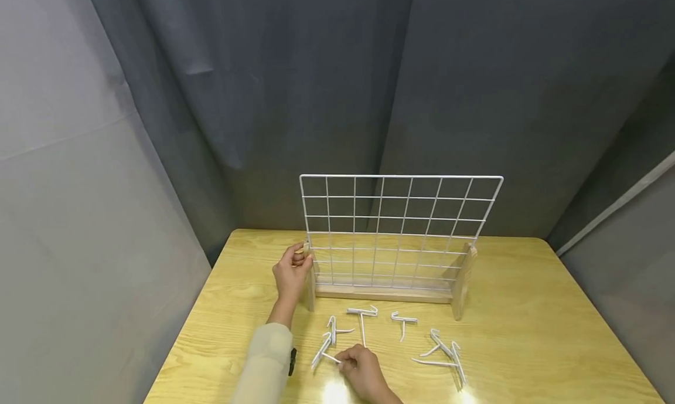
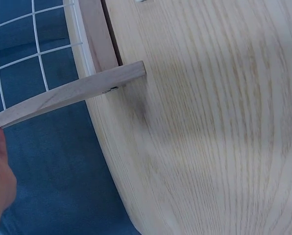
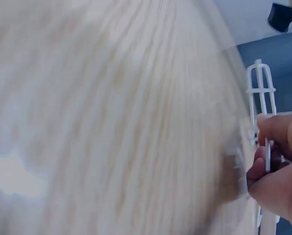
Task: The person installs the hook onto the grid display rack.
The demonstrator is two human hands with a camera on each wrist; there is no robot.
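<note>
Gripping the left post (image 1: 310, 289) of a rack (image 1: 364, 293) near its top with the left hand (image 1: 292, 273), fingers bent around the wood. Pinching the prong of one hook (image 1: 320, 354) between thumb and fingers of the right hand (image 1: 362, 369), in front of the rack, toward its left end. Cannot tell for sure: held hook on the table (image 1: 527, 310) or just above it. Facing a white grid (image 1: 390, 217) set between the left post and the right post (image 1: 462, 284), with a wooden bar (image 1: 411, 296) along the bottom. Having five more hooks (image 1: 404, 319) on the table: one just beside the held hook, one on each side of the bar's middle, two close together near the right post. Wearing a light sleeve (image 1: 265, 357) on the left arm. Looking toward a dark curtain (image 1: 316, 99) behind the table.
</note>
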